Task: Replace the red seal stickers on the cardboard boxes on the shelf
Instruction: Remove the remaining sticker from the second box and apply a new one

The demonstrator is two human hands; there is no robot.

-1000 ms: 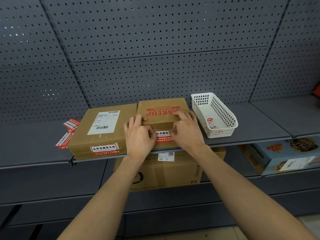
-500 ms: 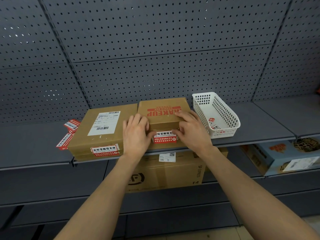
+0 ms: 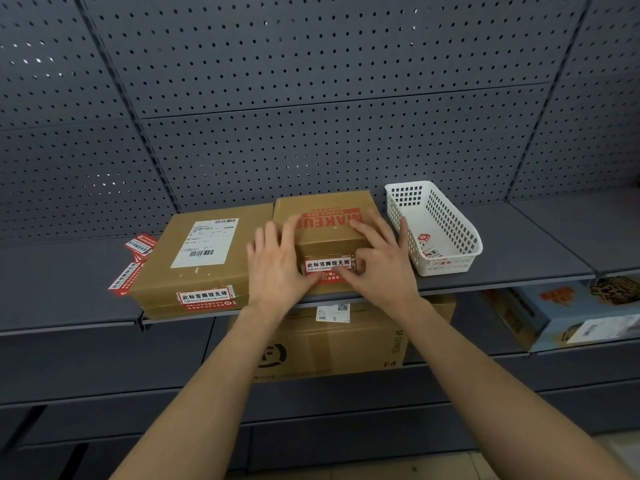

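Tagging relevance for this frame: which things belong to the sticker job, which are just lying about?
Job: left hand, right hand, MAKEUP box, red seal sticker on its front, flat box with second seal sticker, loose red stickers, white basket holding sticker pieces.
Lying about: SF Express carton and blue printed box on the lower shelf.

A dark grey pegboard wall (image 3: 311,81) fills the back, divided into panels by upright posts. Small points of light shine through some holes at the left. A grey metal shelf (image 3: 62,282) runs across, with a lower shelf (image 3: 104,375) beneath. Pale floor (image 3: 616,459) shows at bottom right.
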